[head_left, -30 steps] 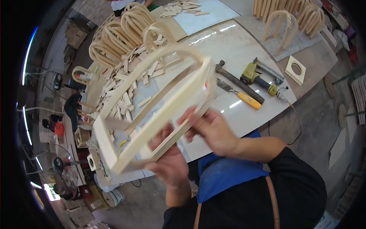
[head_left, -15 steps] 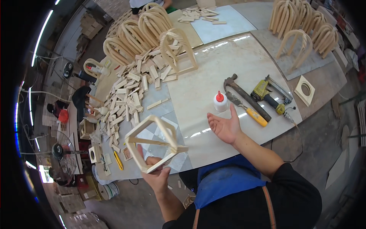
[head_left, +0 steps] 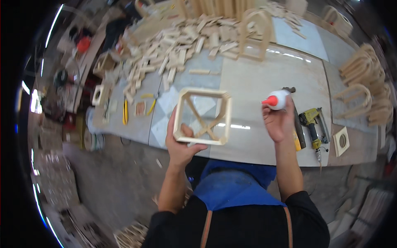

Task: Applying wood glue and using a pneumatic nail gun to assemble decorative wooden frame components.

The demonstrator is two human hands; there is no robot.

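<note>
My left hand (head_left: 180, 152) is closed around the lower left corner of a wooden frame (head_left: 205, 127). The frame is pale, squarish with cut corners, and has crossed slats visible through its opening. My thumb lies along the lower edge. Off to the right, my right hand (head_left: 278, 126) grips a white squeeze bottle (head_left: 281, 99) with a red nozzle, tipped so the nozzle points left toward the frame. The bottle is off the table, apart from the frame. Just beyond that hand lie a hammer (head_left: 298, 126) and a yellow-handled blade tool (head_left: 296, 141), both partly covered by it.
A green nail gun (head_left: 313, 126) with its hose lies at right, beside a square wooden plate with a hole (head_left: 341, 141). Loose wooden blocks (head_left: 178, 53) pile up at far left. Bent wooden arches (head_left: 364, 66) stand far right. A yellow cutter (head_left: 125, 111) lies left.
My right hand has picked up the bottle from the table and tipped it leftward. My left hand has turned the frame so its opening faces up. The view has shifted.
</note>
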